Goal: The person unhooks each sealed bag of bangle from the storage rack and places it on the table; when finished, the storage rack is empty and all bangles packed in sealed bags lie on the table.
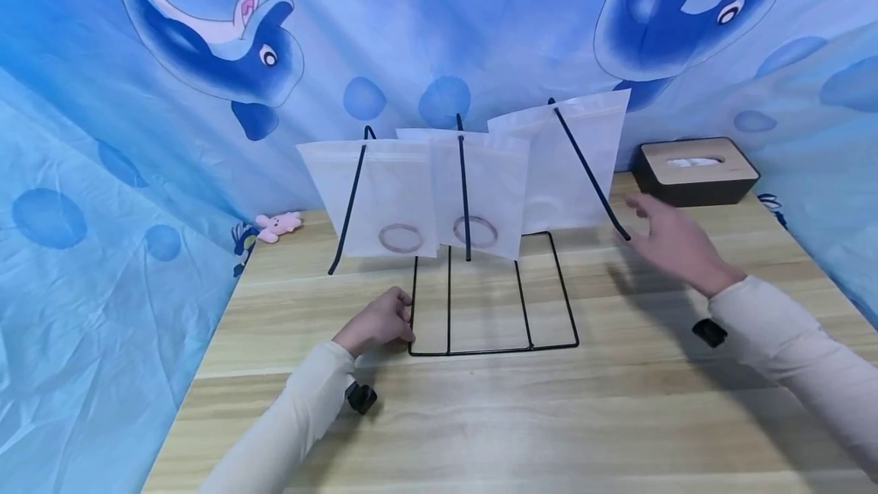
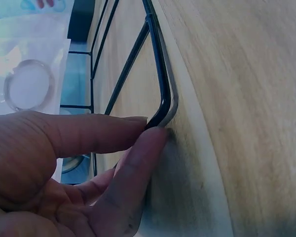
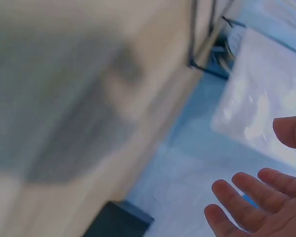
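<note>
My left hand [image 1: 373, 320] pinches the near left corner of a black wire rack [image 1: 494, 351] between thumb and finger; the left wrist view shows thumb and finger meeting at the bent wire. Three slanting arms rise from the rack's back, each with a translucent white zip bag: a left bag [image 1: 373, 193], a middle bag [image 1: 497, 189] and a right bag [image 1: 549, 166]. Ring-shaped outlines show low on the left and middle bags. My right hand [image 1: 675, 242] hovers beside the right arm's lower tip, holding nothing. In the right wrist view its fingers [image 3: 246, 205] are spread and relaxed.
A tissue box [image 1: 700, 171] with a wooden top stands at the back right of the table [image 1: 480, 425]. At the back left lies a small pink toy [image 1: 277, 226]. A blue dolphin-print curtain [image 1: 439, 36] hangs behind and along both sides.
</note>
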`<state>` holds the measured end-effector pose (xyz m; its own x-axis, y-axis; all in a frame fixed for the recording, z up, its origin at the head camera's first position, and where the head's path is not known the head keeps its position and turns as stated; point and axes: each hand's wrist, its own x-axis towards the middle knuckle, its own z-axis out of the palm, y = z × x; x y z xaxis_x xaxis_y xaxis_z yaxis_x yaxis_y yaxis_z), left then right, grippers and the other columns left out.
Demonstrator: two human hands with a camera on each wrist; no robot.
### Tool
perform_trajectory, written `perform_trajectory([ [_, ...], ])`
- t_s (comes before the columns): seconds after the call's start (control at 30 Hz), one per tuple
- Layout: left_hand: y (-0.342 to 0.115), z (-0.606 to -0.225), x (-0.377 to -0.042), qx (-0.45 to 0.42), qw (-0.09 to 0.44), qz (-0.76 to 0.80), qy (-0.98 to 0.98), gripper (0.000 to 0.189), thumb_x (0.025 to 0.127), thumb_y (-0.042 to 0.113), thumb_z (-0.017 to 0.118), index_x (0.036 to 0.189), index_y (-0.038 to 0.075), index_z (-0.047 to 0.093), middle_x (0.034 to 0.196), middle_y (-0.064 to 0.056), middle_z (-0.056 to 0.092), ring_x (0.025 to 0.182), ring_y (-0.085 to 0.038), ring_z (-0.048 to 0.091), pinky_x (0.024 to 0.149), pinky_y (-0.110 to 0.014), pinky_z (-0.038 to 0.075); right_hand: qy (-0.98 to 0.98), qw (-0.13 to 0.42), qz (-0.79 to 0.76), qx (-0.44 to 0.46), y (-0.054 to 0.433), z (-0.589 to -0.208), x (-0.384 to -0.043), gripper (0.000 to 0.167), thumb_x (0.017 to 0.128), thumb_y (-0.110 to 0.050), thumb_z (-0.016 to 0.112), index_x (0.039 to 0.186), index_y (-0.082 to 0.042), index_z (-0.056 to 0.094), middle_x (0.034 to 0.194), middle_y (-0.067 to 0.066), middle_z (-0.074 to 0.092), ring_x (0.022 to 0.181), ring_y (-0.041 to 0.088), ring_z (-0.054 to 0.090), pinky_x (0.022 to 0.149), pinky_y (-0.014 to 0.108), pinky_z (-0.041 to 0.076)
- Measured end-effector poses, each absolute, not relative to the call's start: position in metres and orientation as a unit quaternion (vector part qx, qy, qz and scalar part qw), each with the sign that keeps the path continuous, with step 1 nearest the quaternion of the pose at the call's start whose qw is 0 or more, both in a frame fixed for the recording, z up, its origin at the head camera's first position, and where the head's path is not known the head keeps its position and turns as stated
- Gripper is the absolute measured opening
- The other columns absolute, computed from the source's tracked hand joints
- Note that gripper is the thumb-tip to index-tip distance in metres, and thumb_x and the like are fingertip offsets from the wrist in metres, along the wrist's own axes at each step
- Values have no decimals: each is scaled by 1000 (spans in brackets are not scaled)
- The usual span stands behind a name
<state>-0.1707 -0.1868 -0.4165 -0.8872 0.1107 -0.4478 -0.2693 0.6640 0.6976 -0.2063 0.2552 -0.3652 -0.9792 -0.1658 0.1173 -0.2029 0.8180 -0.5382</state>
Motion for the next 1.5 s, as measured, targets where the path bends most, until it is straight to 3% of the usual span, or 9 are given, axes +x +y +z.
perform_trajectory([
  [0.43,-183,-419,-170,-60,227,423,875,63,69,-25,71,123,-4,48,96,-14,52,75,-25,58,58,-32,61,-935,55,343,72,261,-325,-235,73,102,-41,55,154,3,30,151,30,38,130,51,44,102,68,37],
  [0.73,-187,-420,-169,-54,231,426,873,64,70,-23,71,126,-3,47,98,-14,51,75,-26,60,59,-32,61,-926,58,365,77,256,-304,-244,76,102,-47,53,158,-3,26,155,26,35,132,50,42,101,70,38],
  [0.97,-190,-421,-170,-60,229,438,867,62,71,-24,72,123,-1,47,98,-14,51,75,-24,58,58,-32,61,-908,45,404,101,253,-285,-258,77,103,-46,51,160,-7,18,158,20,32,137,45,39,107,66,35],
  [1.07,-188,-422,-169,-54,227,444,865,61,72,-23,71,123,-1,48,97,-13,51,76,-25,58,59,-32,61,-891,32,442,103,255,-278,-264,77,103,-47,51,161,-11,16,158,19,33,136,39,44,110,60,36],
  [1.13,-187,-422,-169,-50,227,446,864,59,72,-22,70,123,-1,48,97,-13,51,76,-25,58,60,-32,61,-880,28,463,105,258,-275,-266,76,102,-46,53,161,-13,19,156,19,36,130,30,52,109,45,43],
  [1.23,-186,-422,-169,-49,230,445,864,59,72,-22,69,122,-1,47,95,-12,50,75,-25,58,60,-32,61,-873,33,474,110,258,-269,-270,71,101,-46,55,159,-15,27,153,19,42,114,14,61,93,23,52],
  [1.3,-186,-422,-169,-50,231,442,865,59,72,-22,69,122,0,47,94,-12,50,74,-24,57,59,-32,61,-870,42,478,114,256,-265,-272,68,100,-45,57,157,-16,33,149,19,46,105,8,62,82,16,52],
  [1.4,-187,-421,-169,-51,233,440,866,59,72,-22,70,122,0,46,93,-12,50,74,-24,57,59,-32,61,-873,58,471,113,250,-260,-273,63,101,-43,57,154,-13,39,143,20,52,104,11,63,90,24,55],
  [1.5,-188,-420,-170,-52,237,440,865,59,73,-21,70,123,0,46,95,-12,50,75,-25,57,60,-33,61,-878,86,461,101,244,-257,-273,61,101,-40,58,153,-12,42,142,18,54,112,19,60,98,35,52],
])
